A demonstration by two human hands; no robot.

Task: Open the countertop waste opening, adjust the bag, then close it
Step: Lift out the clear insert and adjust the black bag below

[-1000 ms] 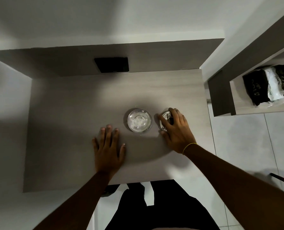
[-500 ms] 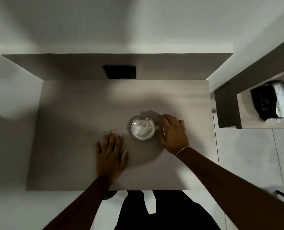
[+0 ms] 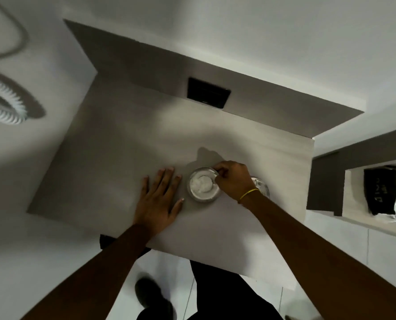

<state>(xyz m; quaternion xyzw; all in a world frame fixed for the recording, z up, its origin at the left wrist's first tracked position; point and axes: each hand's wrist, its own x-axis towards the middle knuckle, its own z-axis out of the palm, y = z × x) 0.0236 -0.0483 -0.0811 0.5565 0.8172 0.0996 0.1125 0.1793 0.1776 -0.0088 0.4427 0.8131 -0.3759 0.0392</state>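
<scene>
Right hand (image 3: 233, 181) pinches the thin bag (image 3: 202, 188) edge at the waste opening (image 3: 192, 181).
Left hand (image 3: 161, 199), just beside, lies flat, empty; the bag likely light, soft, gripped at its rim.

I can't read any text here. The black package (image 3: 379, 192) on the shelf, well right of my right grip (image 3: 233, 181), carries pale marks, too blurred to make out.
</scene>
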